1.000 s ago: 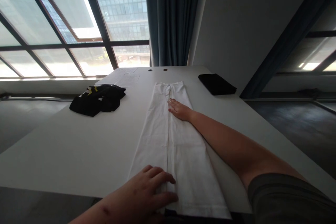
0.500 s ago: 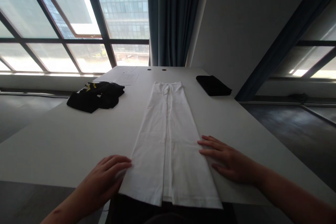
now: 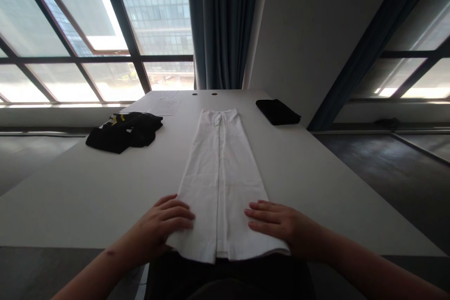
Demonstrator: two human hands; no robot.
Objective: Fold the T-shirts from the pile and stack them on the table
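Stands or sits at a wide white desk (image 3: 105, 197), spread across most of the view. Faces slanted windows (image 3: 161, 9) at the far left and, just beside them, a hanging blue curtain (image 3: 221, 23). Has white trousers (image 3: 221, 173) laid lengthwise down the middle of the desk, waist at the far end, legs side by side toward the camera. Lets the hem reach the near edge of the desk, perhaps slightly past it, hard to judge against the dark below. Keeps a loose black bundle (image 3: 124, 132) with yellow marks to the left of the trousers, and a neatly folded black cloth (image 3: 277, 112) to the right, both well apart from them.

Rests the left hand (image 3: 172, 219) on the outer side of the left leg near the hem, and the right hand (image 3: 277, 220) on the outer side of the right leg, level with the other. Holds both opened out, fingers extended on top of the cloth, with the legs' inner edges between.

Differs from half a second ago: now has both hands in over the cloth, rather than at the outer edges, and the hem curling up at its right corner, previously flat.
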